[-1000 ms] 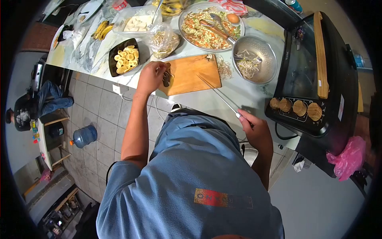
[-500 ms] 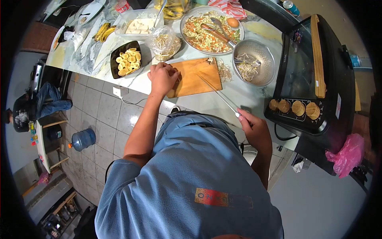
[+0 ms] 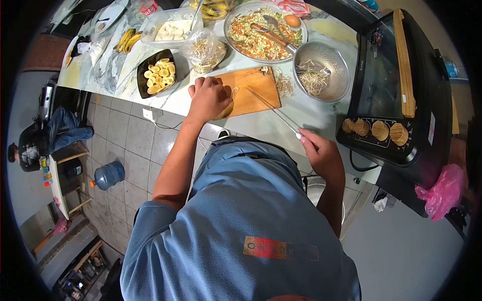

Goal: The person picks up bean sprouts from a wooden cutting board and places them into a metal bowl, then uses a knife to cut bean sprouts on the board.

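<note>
My right hand (image 3: 321, 153) is closed round the handle of a long thin knife (image 3: 273, 110), whose blade tip rests over the wooden cutting board (image 3: 256, 93). Over the board's left end is my left hand (image 3: 208, 99), fingers curled down; what they hold, if anything, is hidden. A pale sprout strand shows beside its fingertips. A small scrap lies at the board's top right corner, and loose sprouts (image 3: 283, 84) lie just right of the board. Bean sprouts also sit in the metal pot (image 3: 339, 75) and in a clear plastic bag (image 3: 203, 52) behind my left hand.
A black bowl of banana slices (image 3: 142, 78) stands left of the board. Behind are a plastic tub (image 3: 149, 37) and a large tray of shredded vegetables (image 3: 251, 37) with an egg (image 3: 292, 20). A black oven (image 3: 371, 90) stands right. Someone sits (image 3: 60, 130) far left.
My left hand has shifted slightly on the board, and a pale strand now shows beside its fingertips. The knife stays in my right hand. The whole view has shifted a little.
</note>
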The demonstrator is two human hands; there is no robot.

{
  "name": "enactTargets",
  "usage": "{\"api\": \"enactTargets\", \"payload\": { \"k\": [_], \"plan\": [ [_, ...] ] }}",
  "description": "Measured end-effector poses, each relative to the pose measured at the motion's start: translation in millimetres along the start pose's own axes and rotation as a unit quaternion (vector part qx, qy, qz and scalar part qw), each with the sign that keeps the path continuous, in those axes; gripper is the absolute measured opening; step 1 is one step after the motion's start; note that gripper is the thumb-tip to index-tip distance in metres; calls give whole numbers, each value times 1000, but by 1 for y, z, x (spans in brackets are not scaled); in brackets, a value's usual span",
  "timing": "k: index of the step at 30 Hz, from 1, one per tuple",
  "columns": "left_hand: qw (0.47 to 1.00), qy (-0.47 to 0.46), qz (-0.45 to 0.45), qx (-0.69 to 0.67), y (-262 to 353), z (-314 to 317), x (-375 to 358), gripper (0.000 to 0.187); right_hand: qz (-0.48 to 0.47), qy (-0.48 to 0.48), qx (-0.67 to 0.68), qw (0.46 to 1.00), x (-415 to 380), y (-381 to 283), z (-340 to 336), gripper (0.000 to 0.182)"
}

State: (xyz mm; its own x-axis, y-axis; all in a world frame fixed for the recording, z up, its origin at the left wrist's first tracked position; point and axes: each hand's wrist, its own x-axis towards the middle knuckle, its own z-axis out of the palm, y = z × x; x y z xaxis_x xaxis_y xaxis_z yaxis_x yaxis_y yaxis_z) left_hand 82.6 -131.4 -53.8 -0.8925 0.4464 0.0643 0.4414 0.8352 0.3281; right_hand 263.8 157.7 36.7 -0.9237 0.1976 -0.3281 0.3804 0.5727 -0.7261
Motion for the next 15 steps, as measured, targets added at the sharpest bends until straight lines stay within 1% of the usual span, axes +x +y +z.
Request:
{"api": "enactTargets", "payload": {
  "k": [4, 7, 10, 12, 15],
  "plan": [
    [1000, 13, -4, -26, -2, 3, -2, 20, 21, -26, -9, 999, 6, -12, -4, 32],
    [999, 29, 9, -24, -3, 3, -1, 17, 15, -19, 5, 1000, 11, -17, -6, 30],
    [998, 51, 28, -24, -5, 5, 1, 16, 29, -26, -21, 999, 16, -18, -8, 31],
    [998, 56, 31, -7, -7, 4, 2, 18, 4, -35, -38, 999, 18, -16, -10, 33],
    [997, 61, 38, -15, -6, 1, 4, 21, 20, -41, -43, 998, 20, -21, -12, 33]
  ]
}}
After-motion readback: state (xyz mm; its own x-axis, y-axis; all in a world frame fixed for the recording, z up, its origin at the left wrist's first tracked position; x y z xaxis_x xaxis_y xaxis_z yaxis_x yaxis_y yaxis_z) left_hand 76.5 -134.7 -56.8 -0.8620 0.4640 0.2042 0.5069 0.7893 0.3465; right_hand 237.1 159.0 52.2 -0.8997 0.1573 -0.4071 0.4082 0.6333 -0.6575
